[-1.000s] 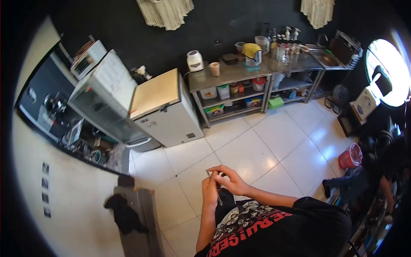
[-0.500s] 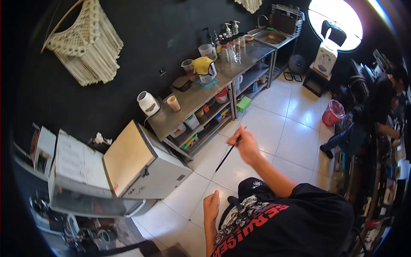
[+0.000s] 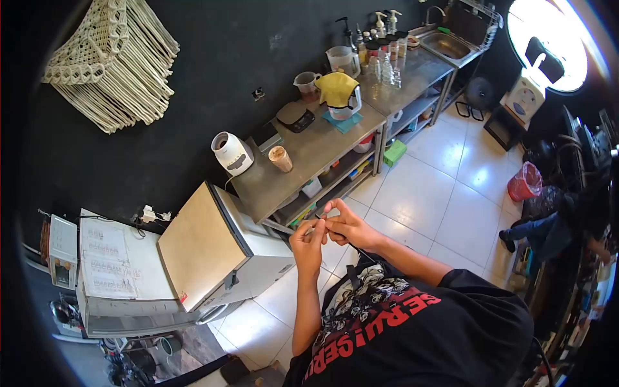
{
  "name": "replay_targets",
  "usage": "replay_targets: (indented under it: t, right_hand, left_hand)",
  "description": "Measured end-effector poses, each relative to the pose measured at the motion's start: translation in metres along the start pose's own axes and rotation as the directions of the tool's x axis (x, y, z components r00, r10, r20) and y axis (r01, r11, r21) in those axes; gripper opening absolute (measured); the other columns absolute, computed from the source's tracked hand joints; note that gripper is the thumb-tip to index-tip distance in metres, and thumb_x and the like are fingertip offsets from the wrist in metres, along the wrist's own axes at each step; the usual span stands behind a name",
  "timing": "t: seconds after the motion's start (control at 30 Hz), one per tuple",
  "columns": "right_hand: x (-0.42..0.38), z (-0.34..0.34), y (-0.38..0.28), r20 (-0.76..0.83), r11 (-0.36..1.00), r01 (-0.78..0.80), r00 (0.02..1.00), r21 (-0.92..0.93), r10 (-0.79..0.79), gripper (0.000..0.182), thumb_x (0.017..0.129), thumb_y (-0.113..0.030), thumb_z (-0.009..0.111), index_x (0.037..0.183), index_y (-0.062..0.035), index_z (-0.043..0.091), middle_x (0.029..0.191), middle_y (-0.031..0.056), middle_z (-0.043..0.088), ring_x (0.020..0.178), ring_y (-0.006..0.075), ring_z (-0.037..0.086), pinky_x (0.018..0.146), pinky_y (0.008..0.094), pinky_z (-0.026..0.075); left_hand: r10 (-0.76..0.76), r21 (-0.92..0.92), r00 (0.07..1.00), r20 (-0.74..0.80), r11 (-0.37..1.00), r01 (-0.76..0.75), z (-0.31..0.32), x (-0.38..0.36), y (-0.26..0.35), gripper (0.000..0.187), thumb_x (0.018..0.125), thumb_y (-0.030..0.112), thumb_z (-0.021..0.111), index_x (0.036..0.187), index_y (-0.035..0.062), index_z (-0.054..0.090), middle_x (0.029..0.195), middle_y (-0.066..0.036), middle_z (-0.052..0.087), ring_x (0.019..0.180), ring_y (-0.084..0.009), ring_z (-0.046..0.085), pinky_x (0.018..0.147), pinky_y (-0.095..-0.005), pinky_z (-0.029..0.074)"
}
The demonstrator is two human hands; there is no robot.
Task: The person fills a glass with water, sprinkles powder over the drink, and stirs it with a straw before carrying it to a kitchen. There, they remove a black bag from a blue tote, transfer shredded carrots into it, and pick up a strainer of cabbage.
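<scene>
My left hand [image 3: 307, 244] and my right hand [image 3: 348, 227] meet in front of my chest, fingertips close together. Between the fingertips is the end of a thin dark cord-like thing [image 3: 322, 217], and part of it shows below my right hand near the shirt. Both hands are closed in a pinch. What exactly my left fingers grip is too small to tell. Beyond the hands stands a metal counter [image 3: 258, 193] holding a cup of brown drink [image 3: 280, 158] and a white blender base [image 3: 232, 153].
A box-like white appliance with a tan top [image 3: 200, 248] stands at the left. Farther along the counter are a pitcher under a yellow cloth [image 3: 338, 90], jars and a sink [image 3: 448, 45]. A red bin [image 3: 525, 182] and another person [image 3: 548, 232] are at the right.
My left hand has risen and my right hand has moved left and down, so they now meet. The dark cord no longer hangs in plain view. The view has shifted slightly.
</scene>
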State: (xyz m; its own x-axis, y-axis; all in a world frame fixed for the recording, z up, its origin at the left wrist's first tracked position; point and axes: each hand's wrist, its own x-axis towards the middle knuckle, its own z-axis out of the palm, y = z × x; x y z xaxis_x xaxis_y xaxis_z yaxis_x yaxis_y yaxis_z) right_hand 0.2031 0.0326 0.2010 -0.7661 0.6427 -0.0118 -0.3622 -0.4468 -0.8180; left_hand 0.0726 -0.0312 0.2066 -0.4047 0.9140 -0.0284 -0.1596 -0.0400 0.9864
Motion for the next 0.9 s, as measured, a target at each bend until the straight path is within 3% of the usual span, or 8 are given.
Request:
replay_targets:
  t: [0.13, 0.23, 0.37, 0.43, 0.5, 0.67, 0.83, 0.9]
  right_hand:
    - [0.053, -0.016, -0.021, 0.072, 0.986, -0.133, 0.987, -0.105, 0.141, 0.026, 0.100, -0.012, 0.046, 0.123, -0.0120, 0.034, 0.079, 0.0085, 0.060, 0.053, 0.0057, 0.036, 0.046, 0.0201, 0.028]
    - [0.085, -0.028, -0.038, 0.116, 0.910, -0.158, 0.969, -0.384, 0.217, 0.030, 0.098, -0.008, 0.046, 0.126, -0.0098, 0.036, 0.078, 0.0077, 0.061, 0.053, 0.0056, 0.038, 0.046, 0.0204, 0.030]
    - [0.116, -0.062, -0.043, 0.078, 0.835, -0.165, 0.968, -0.524, 0.240, 0.030, 0.096, -0.007, 0.048, 0.125, -0.0055, 0.045, 0.081, 0.0069, 0.064, 0.064, 0.0085, 0.051, 0.056, 0.0232, 0.042]
    - [0.140, -0.067, -0.031, 0.059, 0.833, -0.070, 0.991, -0.549, 0.122, 0.024, 0.094, -0.008, 0.052, 0.118, -0.0034, 0.054, 0.086, 0.0076, 0.066, 0.074, 0.0137, 0.060, 0.067, 0.0271, 0.047]
    - [0.166, -0.056, -0.023, 0.049, 0.564, 0.130, 0.986, -0.816, -0.157, 0.022, 0.092, -0.010, 0.058, 0.112, -0.0014, 0.058, 0.087, 0.0076, 0.068, 0.078, 0.0186, 0.064, 0.074, 0.0317, 0.050]
    - [0.225, -0.031, -0.016, -0.044, 0.459, 0.075, 0.969, -0.885, -0.243, 0.019, 0.085, -0.016, 0.067, 0.092, 0.0014, 0.064, 0.081, 0.0157, 0.066, 0.075, 0.0284, 0.065, 0.071, 0.0352, 0.050]
    - [0.255, -0.039, -0.020, -0.143, 0.479, -0.011, 0.960, -0.878, -0.241, 0.017, 0.080, -0.013, 0.067, 0.091, 0.0003, 0.063, 0.080, 0.0145, 0.066, 0.076, 0.0303, 0.066, 0.070, 0.0342, 0.051]
    - [0.271, -0.052, -0.030, -0.250, 0.554, 0.080, 0.832, -0.829, -0.495, 0.015, 0.081, -0.010, 0.066, 0.090, 0.0011, 0.062, 0.082, 0.0144, 0.066, 0.077, 0.0279, 0.067, 0.072, 0.0327, 0.051]
  left_hand:
    - [0.201, 0.090, 0.972, -0.123, 0.977, -0.191, -0.014, 0.054, -0.004, 0.014, 0.090, 0.011, 0.067, 0.091, -0.0029, 0.067, 0.080, -0.003, 0.061, 0.054, -0.0041, 0.047, 0.049, -0.0193, 0.032]
    - [-0.055, -0.173, 0.923, -0.381, 0.985, -0.012, -0.034, 0.093, 0.013, 0.013, 0.089, 0.012, 0.068, 0.093, 0.0003, 0.066, 0.078, -0.003, 0.062, 0.057, -0.0038, 0.047, 0.050, -0.0186, 0.031]
    - [0.023, -0.050, 0.875, -0.483, 0.997, -0.054, -0.061, 0.145, 0.008, 0.013, 0.088, 0.014, 0.069, 0.092, 0.0020, 0.064, 0.077, 0.000, 0.061, 0.054, -0.0003, 0.038, 0.046, -0.0190, 0.026]
    - [0.090, 0.022, 0.882, -0.462, 0.996, -0.090, -0.072, 0.168, -0.003, 0.013, 0.087, 0.012, 0.070, 0.088, 0.0001, 0.065, 0.076, 0.002, 0.059, 0.054, 0.0001, 0.035, 0.045, -0.0195, 0.023]
    - [0.172, 0.170, 0.943, -0.286, 0.977, -0.127, -0.080, 0.186, -0.012, 0.012, 0.086, 0.010, 0.071, 0.084, -0.0017, 0.066, 0.076, 0.002, 0.057, 0.057, -0.0004, 0.038, 0.047, -0.0183, 0.025]
    - [0.238, 0.224, 0.971, -0.022, 0.948, -0.227, -0.080, 0.222, -0.002, 0.011, 0.083, 0.006, 0.072, 0.089, -0.0032, 0.069, 0.078, 0.003, 0.054, 0.055, 0.0001, 0.036, 0.047, -0.0188, 0.025]
    - [0.172, 0.233, 0.985, 0.036, 0.957, -0.175, -0.108, 0.251, -0.012, 0.015, 0.086, 0.007, 0.070, 0.098, -0.0011, 0.068, 0.082, 0.002, 0.059, 0.057, 0.0007, 0.040, 0.047, -0.0176, 0.027]
    - [0.025, 0.111, 0.989, -0.146, 0.994, -0.009, -0.118, 0.259, -0.016, 0.020, 0.088, 0.010, 0.069, 0.105, 0.0012, 0.067, 0.077, 0.002, 0.056, 0.054, 0.0004, 0.038, 0.047, -0.0173, 0.027]
